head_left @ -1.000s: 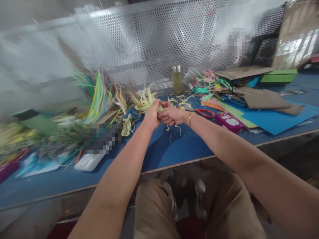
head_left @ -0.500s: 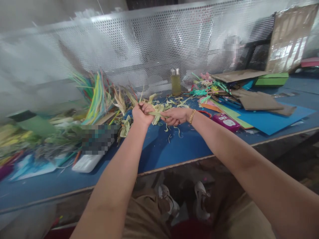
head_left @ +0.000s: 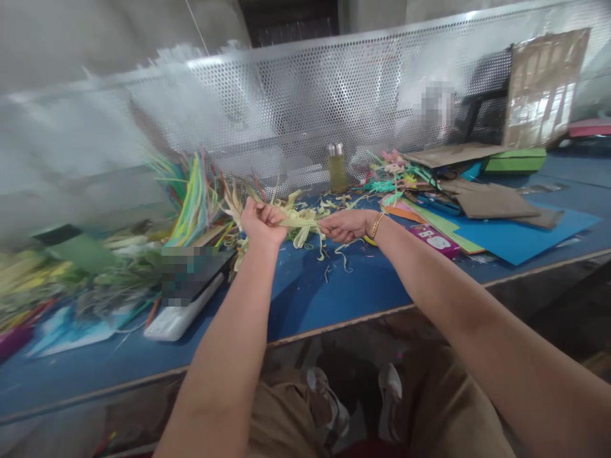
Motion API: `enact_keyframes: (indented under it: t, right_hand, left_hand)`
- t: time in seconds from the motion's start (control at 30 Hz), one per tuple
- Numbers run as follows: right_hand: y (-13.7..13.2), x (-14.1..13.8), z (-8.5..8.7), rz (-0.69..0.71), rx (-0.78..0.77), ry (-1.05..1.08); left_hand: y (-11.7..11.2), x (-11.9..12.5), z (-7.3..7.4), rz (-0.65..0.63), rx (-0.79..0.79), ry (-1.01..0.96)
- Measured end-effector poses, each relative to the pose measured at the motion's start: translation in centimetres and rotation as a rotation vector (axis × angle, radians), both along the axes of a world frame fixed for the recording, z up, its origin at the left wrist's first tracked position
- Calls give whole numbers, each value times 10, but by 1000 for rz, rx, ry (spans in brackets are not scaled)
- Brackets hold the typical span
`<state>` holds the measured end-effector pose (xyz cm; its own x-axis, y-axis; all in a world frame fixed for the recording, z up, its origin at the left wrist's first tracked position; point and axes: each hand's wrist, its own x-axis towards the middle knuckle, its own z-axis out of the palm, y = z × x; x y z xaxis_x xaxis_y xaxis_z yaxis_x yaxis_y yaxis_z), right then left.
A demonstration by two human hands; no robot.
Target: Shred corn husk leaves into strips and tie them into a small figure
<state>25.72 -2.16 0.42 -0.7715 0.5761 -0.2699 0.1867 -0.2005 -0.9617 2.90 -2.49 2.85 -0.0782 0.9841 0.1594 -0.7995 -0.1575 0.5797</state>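
My left hand [head_left: 262, 219] is closed around one end of a pale green corn husk strip [head_left: 301, 223], above the middle of the blue table. My right hand [head_left: 347, 226], with a gold bracelet at its wrist, pinches the strip's other end. Between the two hands the strip stretches nearly level. Loose husk shreds and curls [head_left: 344, 256] lie beneath and behind it. Tan dried husks [head_left: 232, 202] stand just past my left hand. Exactly how the left fingers grip is partly hidden.
Colourful strips [head_left: 191, 197] and a white-edged device [head_left: 174, 323] lie to the left. A capped bottle [head_left: 337, 168] stands at the back, before a perforated metal screen [head_left: 305, 108]. Right are a purple packet [head_left: 436, 242], cardboard pieces [head_left: 496, 196] and blue paper [head_left: 520, 242].
My hands have drawn apart, the left going leftward and the right slightly rightward, so more of the husk strip shows between them. The camera view has tilted a little.
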Motion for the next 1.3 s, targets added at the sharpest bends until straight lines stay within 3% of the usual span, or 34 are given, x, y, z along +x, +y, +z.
enact_keyframes:
  t: [0.17, 0.27, 0.43, 0.57, 0.67, 0.8, 1.03, 1.2, 1.3]
  right_hand:
    - [10, 11, -1, -296, 97, 40]
    - [12, 5, -3, -451, 140, 82]
    - [2, -24, -2, -500, 168, 147]
    - [-11, -53, 0, -389, 142, 192]
    - [-19, -70, -4, -404, 147, 214]
    - [-26, -77, -15, -520, 168, 274]
    - [-34, -75, -33, -796, 491, 44]
    - [-54, -78, -40, -906, 641, 36]
    - [-61, -79, -42, -939, 641, 72]
  left_hand:
    - [3, -27, 7, 104, 46, -71]
    - [8, -19, 1, 107, -16, 77]
    - [13, 22, -26, 8, -136, 510]
    - [10, 34, -36, -210, -27, 707]
    - [5, 31, -34, -233, 32, 719]
    - [0, 30, -31, -140, -17, 663]
    - [-11, 39, -24, -102, -37, 622]
    - [-30, 42, -41, -150, 39, 737]
    - [-37, 39, -56, -98, 65, 771]
